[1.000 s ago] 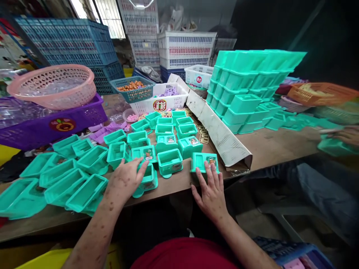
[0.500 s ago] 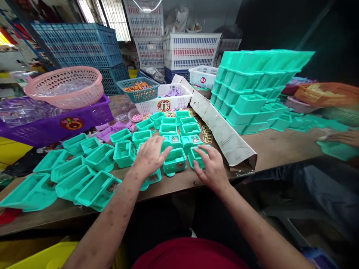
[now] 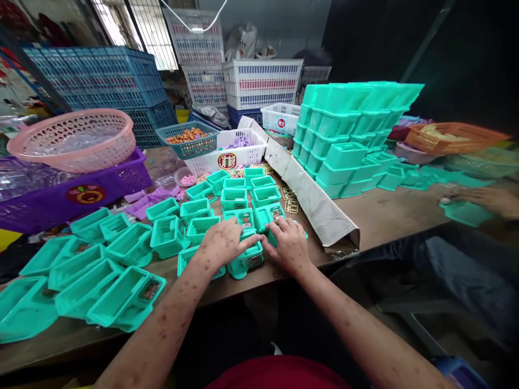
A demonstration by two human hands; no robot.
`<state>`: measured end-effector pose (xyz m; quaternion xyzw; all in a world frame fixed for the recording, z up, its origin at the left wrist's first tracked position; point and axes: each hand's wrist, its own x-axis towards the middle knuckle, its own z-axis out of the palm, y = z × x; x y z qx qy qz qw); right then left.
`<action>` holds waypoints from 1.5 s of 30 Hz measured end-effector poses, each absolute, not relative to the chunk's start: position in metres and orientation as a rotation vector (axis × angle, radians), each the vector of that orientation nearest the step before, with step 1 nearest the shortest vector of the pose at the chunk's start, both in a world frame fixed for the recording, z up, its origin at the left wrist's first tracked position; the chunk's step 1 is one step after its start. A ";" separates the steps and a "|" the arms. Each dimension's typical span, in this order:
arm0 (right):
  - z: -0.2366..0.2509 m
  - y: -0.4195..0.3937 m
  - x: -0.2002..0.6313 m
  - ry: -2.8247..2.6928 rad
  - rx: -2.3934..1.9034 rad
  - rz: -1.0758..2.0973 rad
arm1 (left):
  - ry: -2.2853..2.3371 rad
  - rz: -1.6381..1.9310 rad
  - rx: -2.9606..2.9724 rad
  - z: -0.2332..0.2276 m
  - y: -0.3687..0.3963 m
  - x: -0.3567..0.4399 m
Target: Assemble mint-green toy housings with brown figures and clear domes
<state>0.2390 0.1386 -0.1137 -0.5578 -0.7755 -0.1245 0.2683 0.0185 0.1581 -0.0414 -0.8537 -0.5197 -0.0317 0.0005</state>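
My left hand lies palm down over the turquoise plastic trays at the table's front, its thumb stretched to the right. Beside it, my right hand rests with bent, slightly parted fingers on a turquoise tray largely hidden beneath it. The thumbs come close together above a front tray; I see neither hand lifting anything. Just behind are trays with a small clear window and brown bits inside, such as this tray. Further trays stand in loose rows to the left.
A bent cardboard strip borders the trays on the right, before a tall stack of turquoise trays. A purple crate, a pink basket and a white basket stand behind. Another person's hand is at far right.
My hands have drawn closer together, with the thumbs now nearly meeting over the front tray. The right hand's fingers have lowered onto the tray. The whole view has shifted slightly.
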 end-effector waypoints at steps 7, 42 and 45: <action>-0.115 0.141 0.234 -2.074 -1.523 -0.287 | -1.599 0.043 -2.735 -0.066 0.165 0.020; -0.177 0.122 0.232 -1.703 -1.505 0.217 | -1.856 -0.894 -2.179 -0.148 0.081 -0.006; -0.171 0.136 0.218 -1.767 -1.469 0.294 | -1.929 -0.771 -2.122 -0.150 0.096 -0.012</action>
